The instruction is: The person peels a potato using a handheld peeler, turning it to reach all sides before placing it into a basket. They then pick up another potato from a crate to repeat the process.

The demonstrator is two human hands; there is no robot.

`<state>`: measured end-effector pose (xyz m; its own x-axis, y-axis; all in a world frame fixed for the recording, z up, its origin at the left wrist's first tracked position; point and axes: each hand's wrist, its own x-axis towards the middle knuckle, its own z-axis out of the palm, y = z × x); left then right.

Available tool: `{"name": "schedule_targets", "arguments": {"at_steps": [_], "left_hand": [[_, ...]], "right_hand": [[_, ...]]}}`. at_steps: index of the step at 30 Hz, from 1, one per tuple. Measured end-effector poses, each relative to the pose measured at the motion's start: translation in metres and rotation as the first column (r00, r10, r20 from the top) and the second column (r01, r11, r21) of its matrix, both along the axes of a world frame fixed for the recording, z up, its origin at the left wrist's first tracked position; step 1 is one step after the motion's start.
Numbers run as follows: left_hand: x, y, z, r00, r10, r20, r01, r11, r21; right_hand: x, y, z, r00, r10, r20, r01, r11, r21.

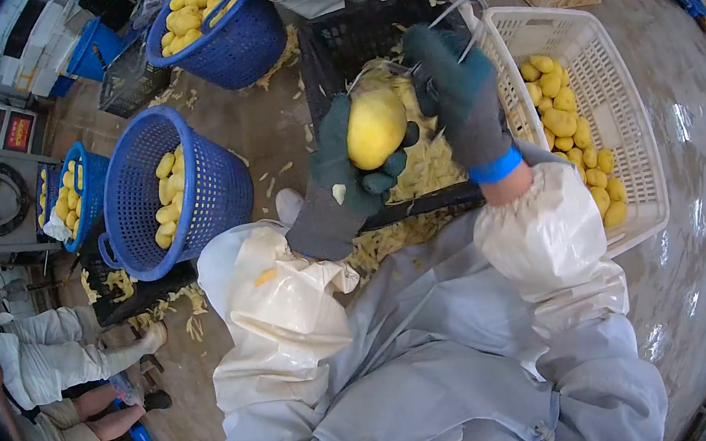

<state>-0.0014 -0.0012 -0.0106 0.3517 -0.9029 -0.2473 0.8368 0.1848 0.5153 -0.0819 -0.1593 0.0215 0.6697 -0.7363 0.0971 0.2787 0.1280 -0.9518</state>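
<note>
holding a large, smooth, oval yellow potato [377, 128] over a black slatted plastic crate [330, 49], with the grip of the dark-green-gloved left hand [332, 156] clamped around its lower side. judging by looks, firm and solid, fairly weighty for one palm, probably slick with moisture; likelier to nick or bruise than to squash. best taken around the broad belly, between thumb and fingertips, leaving the upper face free. also over the black crate, just beside the potato, bending the dark-green-gloved right hand [453, 69] near a thin, bent, shiny metal rod [465, 0]; cannot tell whether clamped on that or on something hidden.

noting thin, limp, pale yellow peel strips [419, 178] tangled inside the black crate. seeing, to its right, a rigid, off-white lattice plastic crate [625, 122] with rounded, smooth-skinned yellow potatoes [568, 125]; to its left, a round, perforated blue plastic basket [219, 184]; below, glossy, creased cream sleeve covers [276, 311] and a matte grey apron [447, 395].
</note>
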Motion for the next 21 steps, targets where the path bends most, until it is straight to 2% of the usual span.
{"name": "schedule_targets", "arguments": {"at_steps": [1,2,4,5,7,8,10,11,12,14,15,17,18,20,21], "left_hand": [[0.003,-0.001,-0.003,0.993,-0.117,-0.001,0.117,0.992,-0.044],[0.002,0.0,0.0,0.993,-0.118,-0.001,0.118,0.992,-0.045],[0.003,0.0,0.009,0.996,-0.09,-0.022,0.089,0.996,-0.03],[0.0,-0.002,0.01,0.996,-0.086,-0.026,0.085,0.996,-0.036],[-0.01,-0.006,0.007,0.989,0.046,0.142,-0.061,0.993,0.099],[-0.015,-0.008,0.006,0.967,0.099,0.234,-0.139,0.978,0.159],[-0.019,-0.009,0.008,0.887,0.178,0.427,-0.305,0.918,0.252],[-0.013,-0.006,0.018,0.927,0.093,0.362,-0.174,0.965,0.197],[-0.015,-0.005,0.019,0.926,0.098,0.363,-0.178,0.965,0.193],[-0.016,-0.006,0.022,0.941,0.114,0.317,-0.168,0.974,0.149],[-0.016,-0.009,0.024,0.941,0.119,0.315,-0.172,0.974,0.146],[-0.018,-0.016,0.028,0.959,0.284,0.019,-0.279,0.921,0.273],[-0.017,-0.014,0.025,0.959,0.283,0.017,-0.276,0.92,0.277],[-0.012,-0.01,0.025,0.98,0.197,-0.029,-0.19,0.967,0.17],[-0.017,-0.008,0.026,0.926,0.199,0.321,-0.287,0.923,0.257]], "right_hand": [[0.01,-0.022,-0.02,0.992,-0.122,-0.005,0.122,0.991,-0.047],[0.01,-0.04,-0.032,0.983,-0.157,0.091,0.156,0.987,0.027],[0.0,-0.04,-0.02,0.972,-0.182,0.148,0.22,0.928,-0.302],[0.0,-0.029,-0.011,0.973,-0.177,0.145,0.215,0.927,-0.308],[0.005,-0.001,-0.003,0.991,-0.083,0.108,0.094,0.991,-0.099],[0.004,-0.002,-0.005,0.991,-0.085,0.105,0.095,0.991,-0.094],[0.005,-0.009,-0.01,0.999,0.021,-0.036,-0.02,1.0,0.022],[0.006,-0.022,-0.017,1.0,0.021,-0.002,-0.021,0.988,0.155],[0.019,-0.041,-0.036,0.985,-0.169,0.034,0.17,0.985,-0.008],[0.008,-0.041,-0.026,0.983,-0.104,0.154,0.105,0.994,0.0],[0.002,-0.034,-0.02,0.983,-0.1,0.153,0.101,0.995,-0.004],[-0.009,0.001,0.008,0.994,0.057,0.094,-0.056,0.998,-0.012],[-0.009,0.011,0.011,0.994,0.055,0.092,-0.055,0.998,-0.008],[-0.007,0.025,0.015,0.995,0.078,-0.057,-0.075,0.995,0.06],[0.001,0.015,0.001,0.998,0.062,-0.014,-0.061,0.998,0.03]]}}
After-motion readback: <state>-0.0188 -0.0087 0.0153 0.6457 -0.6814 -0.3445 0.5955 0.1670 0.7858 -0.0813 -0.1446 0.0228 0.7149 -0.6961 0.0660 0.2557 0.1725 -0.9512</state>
